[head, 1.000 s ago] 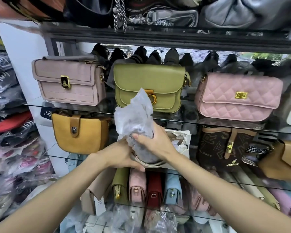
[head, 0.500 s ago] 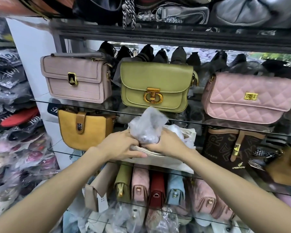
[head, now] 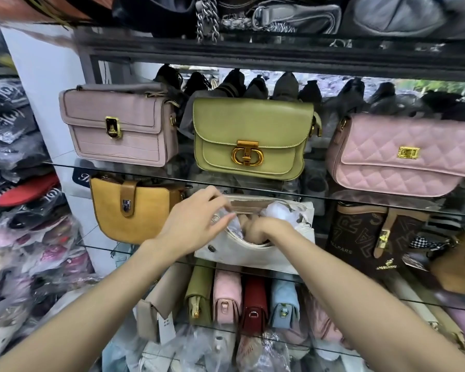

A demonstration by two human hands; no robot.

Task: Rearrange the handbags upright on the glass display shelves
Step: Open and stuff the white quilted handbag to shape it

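A white handbag (head: 255,252) stands on the middle glass shelf (head: 97,248) with its top zip open. My right hand (head: 263,230) is pushed down inside the opening, pressing crumpled plastic stuffing (head: 278,213) into it. My left hand (head: 196,224) holds the bag's left rim and a bit of the plastic between its fingers. On the shelf above stand a mauve box bag (head: 118,124), an olive flap bag (head: 253,138) and a pink quilted bag (head: 403,154), all upright.
A mustard saddle bag (head: 134,210) stands left of the white bag, a brown monogram bag (head: 371,237) to its right. Below, several small bags (head: 242,302) stand side by side. Plastic-wrapped goods (head: 16,183) pile up at the left. A dark shelf (head: 253,49) carries more bags above.
The wad of plastic, held up in front of the olive bag a second ago, has gone down into the white bag. My right hand followed it inside; my left hand moved to the rim.
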